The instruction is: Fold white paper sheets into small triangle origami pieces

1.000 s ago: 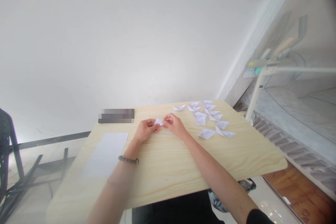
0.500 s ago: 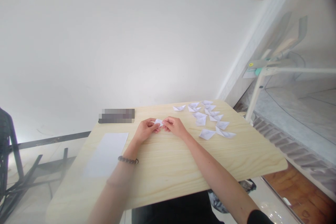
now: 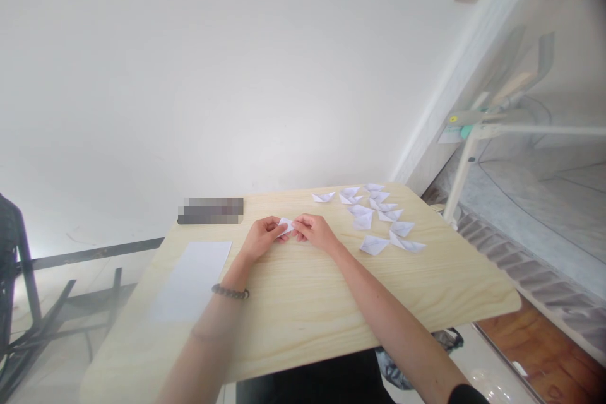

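Note:
A small folded piece of white paper (image 3: 286,225) is held just above the table between both hands. My left hand (image 3: 263,236) pinches its left side, with the thumb lying on top. From the other side, my right hand (image 3: 313,230) grips the right edge between thumb and fingertips. Part of the paper is hidden behind the fingers. Several folded white paper boats (image 3: 375,244) lie to the right of my right hand. To the left of my left forearm is a flat white sheet of paper (image 3: 194,278).
The light wood table (image 3: 293,315) stands against a white wall (image 3: 237,76). A blurred-out dark object (image 3: 211,211) lies at its back left. A dark chair frame (image 3: 28,290) is on the left, and a pale metal frame (image 3: 461,177) on the right.
The hands stay almost in place, still pinching the folded paper. The fingers and paper have shifted only very slightly, and the whole view has moved a few pixels.

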### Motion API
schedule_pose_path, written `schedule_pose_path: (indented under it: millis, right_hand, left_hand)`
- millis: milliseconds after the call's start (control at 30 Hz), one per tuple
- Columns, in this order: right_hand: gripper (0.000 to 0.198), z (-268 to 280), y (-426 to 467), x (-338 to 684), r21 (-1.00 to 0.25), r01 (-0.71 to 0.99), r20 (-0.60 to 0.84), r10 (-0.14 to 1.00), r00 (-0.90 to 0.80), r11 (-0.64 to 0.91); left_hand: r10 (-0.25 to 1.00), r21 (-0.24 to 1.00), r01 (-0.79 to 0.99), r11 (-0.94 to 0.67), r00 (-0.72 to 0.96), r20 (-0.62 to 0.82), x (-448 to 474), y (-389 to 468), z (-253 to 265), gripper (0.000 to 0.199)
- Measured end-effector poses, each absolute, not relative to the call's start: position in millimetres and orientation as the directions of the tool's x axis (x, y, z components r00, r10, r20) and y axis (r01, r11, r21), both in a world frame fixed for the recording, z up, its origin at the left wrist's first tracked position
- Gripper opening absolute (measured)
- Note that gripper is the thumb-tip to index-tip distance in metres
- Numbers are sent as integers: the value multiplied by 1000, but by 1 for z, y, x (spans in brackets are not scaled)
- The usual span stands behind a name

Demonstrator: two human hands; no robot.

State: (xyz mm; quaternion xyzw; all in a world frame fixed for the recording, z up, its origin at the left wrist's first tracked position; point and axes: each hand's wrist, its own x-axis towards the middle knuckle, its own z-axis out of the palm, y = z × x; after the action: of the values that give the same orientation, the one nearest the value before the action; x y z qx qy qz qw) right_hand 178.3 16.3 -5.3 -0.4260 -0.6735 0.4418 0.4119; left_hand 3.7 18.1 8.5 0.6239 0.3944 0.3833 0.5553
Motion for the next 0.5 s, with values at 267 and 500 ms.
schedule_pose_path:
  millis: [267, 500]
  right_hand:
    - [26, -3, 16, 177, -930, 250, 190, 933, -305, 270]
    - [29, -3, 15, 177, -934, 242, 181, 933, -311, 262]
  left_hand:
    - [928, 993, 72, -90, 368, 57, 4, 17, 9, 34]
    - [943, 996, 58, -61, 331, 38, 5, 17, 8, 37]
